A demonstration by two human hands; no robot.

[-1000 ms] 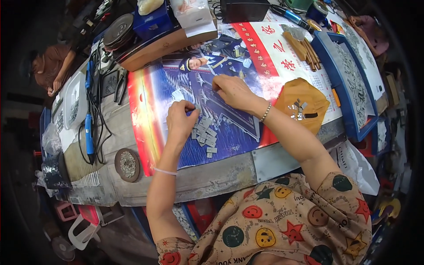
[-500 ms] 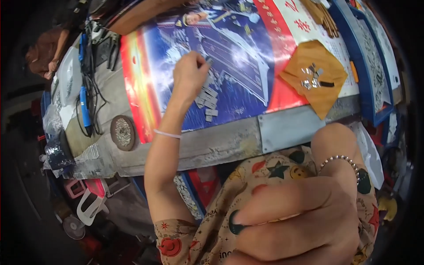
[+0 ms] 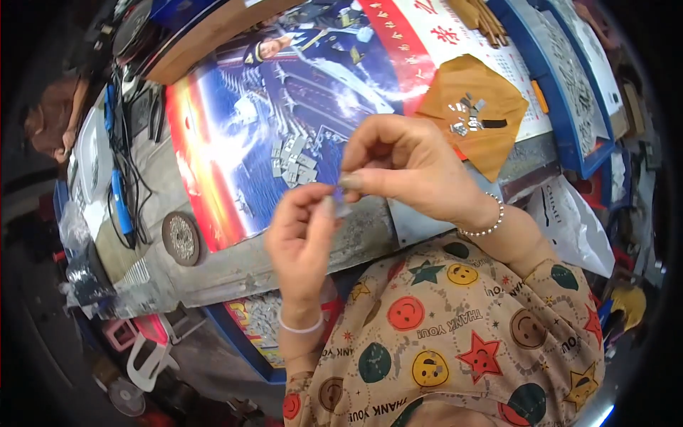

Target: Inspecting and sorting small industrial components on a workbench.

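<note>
My two hands meet above the near edge of the poster. My left hand [image 3: 302,238] pinches a small flat grey piece [image 3: 343,211] between thumb and fingers, its shape blurred. Thumb and finger of my right hand [image 3: 413,164] are pressed together right at that piece; whatever sits between them is too small to make out. Beyond my left hand, several grey rectangular metal pieces [image 3: 284,153] lie in a loose pile on the glossy poster [image 3: 213,164]. Right of my right hand, small silver parts [image 3: 459,128] and a black strip [image 3: 494,124] rest on an ochre sheet [image 3: 491,82].
A round brown dish [image 3: 181,238] of tiny metal bits stands at left. Farther left are a blue-handled tool [image 3: 119,203] with black cords and pliers [image 3: 158,114]. Blue trays [image 3: 590,160] line the right side. Another person's arm [image 3: 67,128] shows at far left.
My left hand has come back from the pile toward me with a small grey piece. My right hand has moved from close before my chest to meet it over the bench edge.
</note>
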